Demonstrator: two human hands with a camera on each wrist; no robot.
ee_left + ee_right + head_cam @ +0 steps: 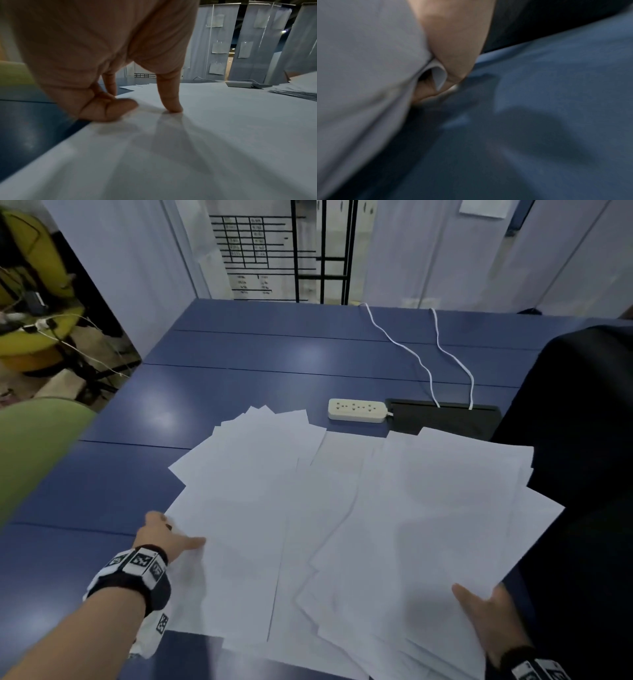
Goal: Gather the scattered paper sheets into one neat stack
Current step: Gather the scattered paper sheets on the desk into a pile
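Several white paper sheets [342, 508] lie fanned and overlapping across the blue table [102, 491]. My left hand [178, 532] is at their left edge. In the left wrist view its thumb tip [171, 106] presses down on the top sheet [205, 135], and its curled fingers [109, 111] sit against that sheet's edge. My right hand [479, 607] holds the near right corner of the spread, thumb on top. The blurred right wrist view shows a curled sheet edge [439, 77] pinched in that hand [440, 83], above the table.
A white power strip [356, 410] and a flat black object [445, 417] lie just beyond the sheets, with two white cables [411, 354] running to the far edge. A large dark shape [582, 440] fills the right side. A green chair back [34, 446] stands at the left.
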